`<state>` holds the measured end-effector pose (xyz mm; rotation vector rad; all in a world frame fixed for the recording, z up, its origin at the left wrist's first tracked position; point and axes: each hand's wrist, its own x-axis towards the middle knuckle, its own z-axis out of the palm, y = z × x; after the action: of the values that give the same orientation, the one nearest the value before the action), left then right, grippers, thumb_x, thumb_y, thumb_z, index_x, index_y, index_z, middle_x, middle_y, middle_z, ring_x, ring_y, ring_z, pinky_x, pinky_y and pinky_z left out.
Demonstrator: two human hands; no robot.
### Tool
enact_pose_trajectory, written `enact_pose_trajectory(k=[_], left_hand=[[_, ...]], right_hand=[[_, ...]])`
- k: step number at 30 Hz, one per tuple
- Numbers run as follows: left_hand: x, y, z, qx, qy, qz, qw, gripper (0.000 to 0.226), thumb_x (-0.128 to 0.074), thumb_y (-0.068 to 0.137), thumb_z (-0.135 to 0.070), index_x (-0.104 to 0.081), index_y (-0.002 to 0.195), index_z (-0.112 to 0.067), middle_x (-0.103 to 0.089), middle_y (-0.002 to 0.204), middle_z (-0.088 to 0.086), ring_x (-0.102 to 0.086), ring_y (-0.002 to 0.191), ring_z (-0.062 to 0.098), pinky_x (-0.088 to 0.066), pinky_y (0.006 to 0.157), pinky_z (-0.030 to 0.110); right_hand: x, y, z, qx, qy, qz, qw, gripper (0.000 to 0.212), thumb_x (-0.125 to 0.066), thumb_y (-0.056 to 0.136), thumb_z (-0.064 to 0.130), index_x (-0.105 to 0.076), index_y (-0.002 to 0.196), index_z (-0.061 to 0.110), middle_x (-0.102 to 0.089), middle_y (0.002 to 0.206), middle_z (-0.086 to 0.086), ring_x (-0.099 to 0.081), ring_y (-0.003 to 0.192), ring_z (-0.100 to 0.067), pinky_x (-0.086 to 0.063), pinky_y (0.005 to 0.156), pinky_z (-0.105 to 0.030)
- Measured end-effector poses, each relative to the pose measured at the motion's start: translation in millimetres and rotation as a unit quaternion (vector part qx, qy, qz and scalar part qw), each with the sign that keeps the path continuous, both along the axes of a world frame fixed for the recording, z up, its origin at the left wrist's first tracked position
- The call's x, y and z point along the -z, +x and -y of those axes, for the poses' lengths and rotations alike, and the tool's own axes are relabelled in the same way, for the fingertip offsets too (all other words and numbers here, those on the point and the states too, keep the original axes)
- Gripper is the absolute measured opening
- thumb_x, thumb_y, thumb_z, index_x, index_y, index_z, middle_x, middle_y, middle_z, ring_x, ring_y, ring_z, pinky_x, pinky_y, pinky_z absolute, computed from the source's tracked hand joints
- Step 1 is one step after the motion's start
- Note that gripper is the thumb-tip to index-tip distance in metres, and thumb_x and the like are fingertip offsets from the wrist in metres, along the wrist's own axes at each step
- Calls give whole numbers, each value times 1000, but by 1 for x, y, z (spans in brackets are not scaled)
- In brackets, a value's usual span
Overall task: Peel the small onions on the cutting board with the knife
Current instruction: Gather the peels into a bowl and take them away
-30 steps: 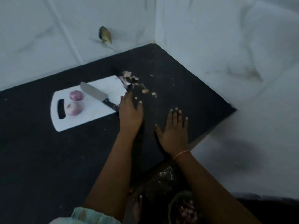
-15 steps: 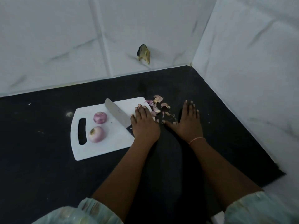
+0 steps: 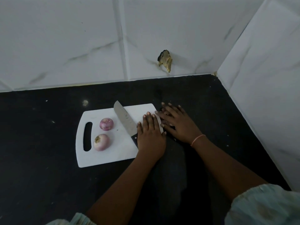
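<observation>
My left hand (image 3: 151,135) lies flat over the knife (image 3: 125,122) handle; my right hand (image 3: 177,124) has slid in flat over the swept-aside skins. Both peeled onions (image 3: 106,124) sit on the cutting board (image 3: 113,153), so peeling looks finished.

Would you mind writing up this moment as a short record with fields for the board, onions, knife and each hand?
cutting board: white, flat on the black counter, handle slot at its left end
onions: two on the board, apart, right of the slot, untouched
knife: lies on the board, blade pointing away, handle partly under the left hand
left hand: flat, fingers straight, over the board's right part
right hand: flat, at the board's right edge
wall: white tiles
</observation>
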<state>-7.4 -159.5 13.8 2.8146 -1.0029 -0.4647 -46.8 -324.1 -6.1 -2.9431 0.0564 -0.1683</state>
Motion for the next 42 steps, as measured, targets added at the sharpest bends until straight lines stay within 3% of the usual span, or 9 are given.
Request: enact_pose_trajectory(k=[8,14,17,19,25,29,32,38,42], left_hand=[[-2,1,-2,7,7,-12,1000,74,-19,105,-48,16,155,-6,21,164,16,17,152,29,5,124,47],[-10,4,3,-8,-54,-46,997,75,-30,105,-44,11,158,-10,21,165,10,17,153,26,5,123,44],[-16,2,18,7,-222,-73,972,66,-37,105,-25,-2,160,-12,11,167,8,9,154,21,2,125,40],[-17,9,27,8,-209,-80,975,63,-37,104,-20,-9,159,-8,-2,167,11,2,155,22,3,124,39],[-16,15,35,48,-129,-94,986,71,-42,101,-19,-2,159,-8,-19,165,14,-14,153,25,-2,124,39],[-24,11,30,-38,-279,-264,922,79,-43,100,-2,4,159,-24,-51,147,13,-54,129,26,-33,107,21],[-30,11,28,-118,-381,-324,858,75,-39,100,5,-1,160,-22,-39,156,8,-45,132,11,-32,86,-5],[-31,-2,22,-245,-503,-385,734,63,-38,101,4,-26,155,-26,-47,150,-1,-48,134,15,-40,109,25],[-25,-14,22,-278,-504,-387,720,58,-38,99,6,-37,152,-20,-47,149,-3,-45,137,14,-34,116,29]], right_hand=[[1,-18,-6,78,75,163,981,34,-49,96,24,-66,125,17,-60,135,-3,-51,130,-19,-35,113,-39],[-3,-79,-51,381,239,178,875,48,-52,97,32,-43,140,13,-36,150,-9,-36,139,-20,-36,113,-46],[4,-105,-81,393,130,60,908,92,-47,88,67,-15,154,11,-14,161,-12,-14,149,-24,-14,122,-39],[10,-102,-87,369,71,20,926,106,-34,85,80,-4,155,7,-5,162,-13,-4,151,-23,-3,122,-36],[8,-52,-57,311,71,7,948,95,-28,85,67,-13,154,3,-14,161,-19,-9,150,-29,-9,123,-45],[7,-41,-46,261,99,21,960,87,-36,84,59,-19,153,9,-19,161,-15,-14,150,-26,-13,122,-44],[3,-30,-38,222,123,30,967,84,-35,86,58,-17,154,12,-15,162,-10,-13,150,-20,-12,123,-40],[-4,-11,-33,180,134,28,974,67,-31,94,55,-29,152,21,-29,157,-7,-24,146,-23,-13,122,-36],[-9,-18,-37,146,148,44,977,39,-49,100,26,-54,138,14,-49,144,-10,-39,139,-25,-28,116,-33]])
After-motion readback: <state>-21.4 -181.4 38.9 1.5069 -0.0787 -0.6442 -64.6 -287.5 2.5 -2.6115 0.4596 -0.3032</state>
